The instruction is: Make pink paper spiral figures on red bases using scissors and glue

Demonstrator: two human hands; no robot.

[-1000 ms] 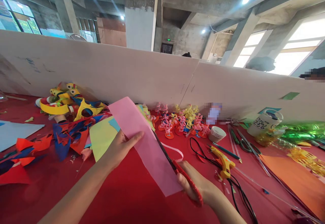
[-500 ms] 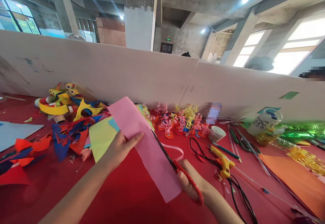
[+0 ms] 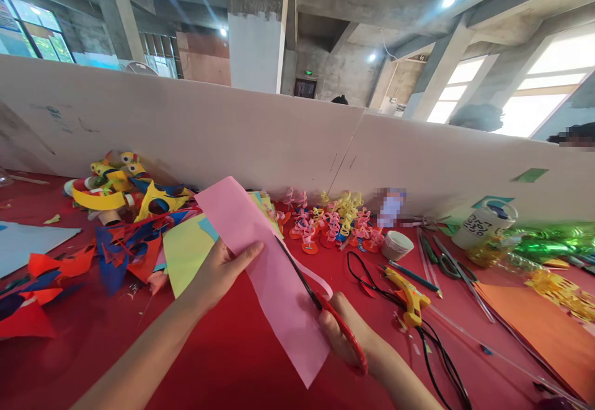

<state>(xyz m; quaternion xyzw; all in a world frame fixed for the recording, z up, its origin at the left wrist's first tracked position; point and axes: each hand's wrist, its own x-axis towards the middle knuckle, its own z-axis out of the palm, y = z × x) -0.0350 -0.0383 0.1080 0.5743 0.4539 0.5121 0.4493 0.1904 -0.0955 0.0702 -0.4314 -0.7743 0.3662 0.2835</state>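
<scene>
A sheet of pink paper [image 3: 274,292] is held up over the red table, pinched by my left hand [image 3: 227,274] with the thumb on top and the other fingers hidden beneath. Red-handled scissors [image 3: 341,329] are in my right hand [image 3: 348,332], fingers closed round the handles. Their dark blades lie along the paper's right edge, pointing up and away. A narrow pink strip curls off that edge beside the blades. Behind the paper are pink and yellow paper spirals [image 3: 344,218] on small round bases.
Right of my hands lie a yellow glue gun [image 3: 411,301] with a black cord, a paper cup [image 3: 397,246], green-handled scissors [image 3: 449,266] and orange paper [image 3: 539,329]. Colourful scraps [image 3: 123,255] and yellow paper [image 3: 183,255] lie left. A white partition [image 3: 195,125] stands behind.
The scissors and my right hand have shifted slightly left and up along the paper. The paper's near end has swung a little, and the loose strip hangs closer to the blades.
</scene>
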